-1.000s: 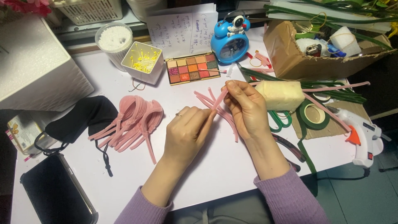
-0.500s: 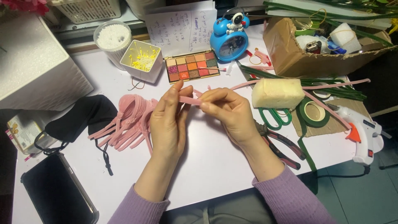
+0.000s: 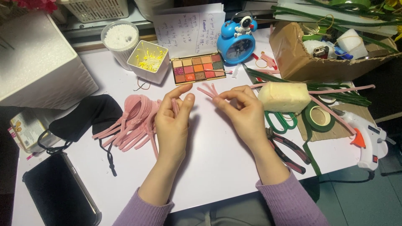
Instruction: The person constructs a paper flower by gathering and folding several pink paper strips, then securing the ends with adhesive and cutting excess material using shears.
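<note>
Head view: pink pipe cleaners [image 3: 209, 91] between right-hand fingers [image 3: 229, 97].

A dark phone screen [image 3: 58, 192] is seen bottom left, a small printed yellow packet [image 3: 26, 133] above it, a handwritten white sheet [image 3: 188, 31] top centre, an open cardboard box [image 3: 301, 62] top right.

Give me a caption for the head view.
Two hands pinch pink pipe cleaners over a cluttered white table.
</note>
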